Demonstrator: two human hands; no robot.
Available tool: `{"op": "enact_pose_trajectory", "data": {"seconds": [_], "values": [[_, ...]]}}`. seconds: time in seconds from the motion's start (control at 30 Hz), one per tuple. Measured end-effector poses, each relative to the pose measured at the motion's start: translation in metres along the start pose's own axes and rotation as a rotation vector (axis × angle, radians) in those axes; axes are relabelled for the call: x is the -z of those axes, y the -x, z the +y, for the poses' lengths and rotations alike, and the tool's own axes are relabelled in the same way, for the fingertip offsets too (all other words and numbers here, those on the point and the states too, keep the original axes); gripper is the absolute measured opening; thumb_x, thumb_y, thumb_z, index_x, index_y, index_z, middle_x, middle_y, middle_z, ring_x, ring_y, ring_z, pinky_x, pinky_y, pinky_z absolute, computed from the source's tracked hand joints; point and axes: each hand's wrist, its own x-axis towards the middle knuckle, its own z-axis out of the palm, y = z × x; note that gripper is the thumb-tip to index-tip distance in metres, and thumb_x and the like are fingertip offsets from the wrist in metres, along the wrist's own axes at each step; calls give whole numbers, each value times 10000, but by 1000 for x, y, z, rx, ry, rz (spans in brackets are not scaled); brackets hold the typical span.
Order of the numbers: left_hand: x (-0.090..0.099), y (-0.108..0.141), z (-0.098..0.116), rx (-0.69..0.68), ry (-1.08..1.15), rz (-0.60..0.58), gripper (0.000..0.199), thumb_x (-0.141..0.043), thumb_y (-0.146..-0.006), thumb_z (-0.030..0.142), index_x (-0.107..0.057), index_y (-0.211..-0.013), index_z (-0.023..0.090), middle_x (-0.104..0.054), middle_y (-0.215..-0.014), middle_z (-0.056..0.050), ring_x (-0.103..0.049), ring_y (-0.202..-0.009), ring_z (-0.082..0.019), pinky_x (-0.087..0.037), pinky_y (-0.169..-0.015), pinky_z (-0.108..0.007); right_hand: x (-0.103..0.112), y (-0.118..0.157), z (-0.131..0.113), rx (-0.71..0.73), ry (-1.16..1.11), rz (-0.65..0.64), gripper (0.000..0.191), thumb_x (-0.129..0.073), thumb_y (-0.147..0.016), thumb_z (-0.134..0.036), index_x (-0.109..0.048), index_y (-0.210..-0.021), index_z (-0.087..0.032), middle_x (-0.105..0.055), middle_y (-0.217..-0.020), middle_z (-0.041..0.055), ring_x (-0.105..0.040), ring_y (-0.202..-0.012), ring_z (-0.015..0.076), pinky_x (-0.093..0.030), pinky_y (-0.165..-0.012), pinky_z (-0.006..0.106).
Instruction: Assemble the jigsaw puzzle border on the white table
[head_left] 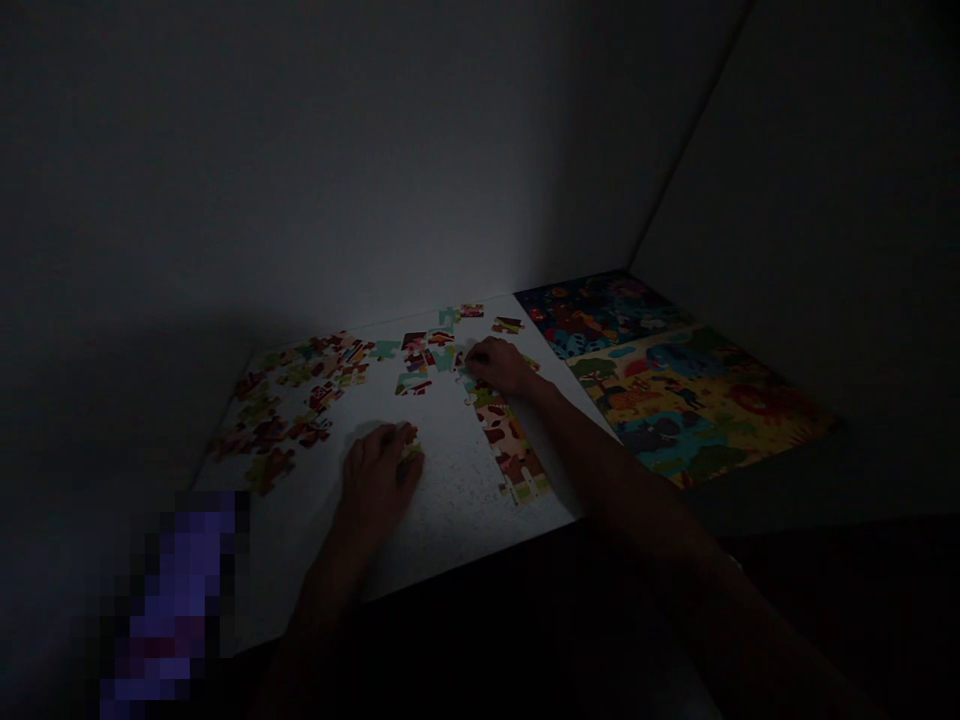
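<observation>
Left hand sits fingers together on a puzzle piece at its 1 o'clock. Right hand, nearer the strip of joined pieces running toward 5 o'clock, rests at the strip's top end; whether it grips, I cannot tell. Loose pieces spread across the bench at 10 o'clock.

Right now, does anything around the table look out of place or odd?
One thing stands out: a blocky, pixelated purple patch at the lower left of the view, too blurred to identify. The loose jigsaw pieces look unremarkable, though the dim light could hide small damage.
</observation>
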Motion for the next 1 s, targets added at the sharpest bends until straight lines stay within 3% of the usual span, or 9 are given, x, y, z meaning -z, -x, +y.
{"op": "enact_pose_trajectory", "data": {"seconds": [0.2, 0.4, 0.67, 1.0], "values": [[0, 24, 22, 15, 0, -22, 400, -466, -938, 341, -587, -1304, 232, -520, -1351, -125, -454, -1287, -302, -322, -1129, -544, 0, 0, -1, -14, -1, 10, 276, -525, -916, -312, -725, -1059, -188, -689, -1071, 84, -615, -979, 206, -422, -877, 293], [3, 30, 33, 10, -10, -23, 392, -479, -943, 325, -595, -1304, 226, -547, -1317, -125, -484, -1237, -312, -344, -1105, -578, -1, 0, 0, -20, -2, 11, 278, -536, -908, -309, -729, -1067, -187, -690, -1079, 98, -620, -991, 218, -428, -871, 300], [7, 30, 36, -74, 49, -28, 355, -535, -923, 366, -631, -1239, 236, -569, -1150, -102, -522, -1084, -282, -466, -984, -492, 0, 1, -1, -22, -4, 13, 275, -521, -918, -301, -728, -1057, -185, -694, -1078, 98, -622, -994, 219, -432, -868, 303], [3, 34, 51, -151, 109, -27, 326, -582, -903, 343, -637, -1204, 233, -578, -1147, -93, -528, -1094, -275, -464, -994, -482, 0, 0, -2, -20, 12, 5, 284, -501, -924, -297, -725, -1065, -193, -693, -1088, 93, -611, -997, 215, -424, -867, 308]]}}
